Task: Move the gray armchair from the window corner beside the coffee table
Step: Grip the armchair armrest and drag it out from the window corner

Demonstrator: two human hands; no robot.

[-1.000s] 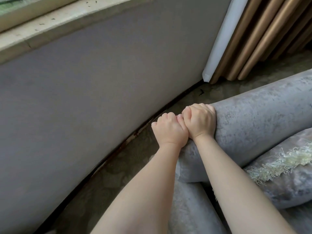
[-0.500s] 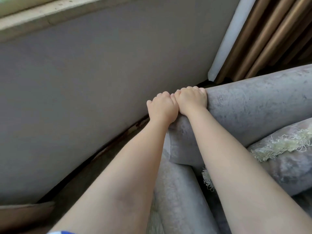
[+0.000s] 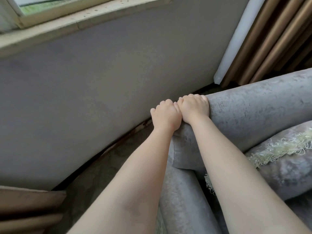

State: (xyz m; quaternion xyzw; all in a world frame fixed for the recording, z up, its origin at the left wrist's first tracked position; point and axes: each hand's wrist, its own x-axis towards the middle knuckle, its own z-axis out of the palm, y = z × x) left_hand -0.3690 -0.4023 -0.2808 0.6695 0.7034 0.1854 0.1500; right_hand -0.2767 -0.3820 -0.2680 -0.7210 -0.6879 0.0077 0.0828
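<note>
The gray armchair (image 3: 249,115) fills the right and lower middle of the view, its padded back rail running up to the right. My left hand (image 3: 166,115) and my right hand (image 3: 194,107) sit side by side on the rail's corner, fingers curled over its far edge and gripping it. Both forearms reach in from the bottom. A gray cushion with a cream fringe (image 3: 278,159) lies on the seat at the right. The coffee table is out of view.
A gray wall (image 3: 84,98) under a stone window sill (image 3: 76,19) stands close on the left. Brown curtains (image 3: 273,39) hang in the far right corner. A strip of patterned carpet (image 3: 104,169) separates chair and wall. A brown wooden piece (image 3: 28,205) shows at bottom left.
The chair's corner has drawn closer to the wall corner and curtains, then settled. Both hands kept their grip on the rail. My view has tilted up, showing the window sill again.
</note>
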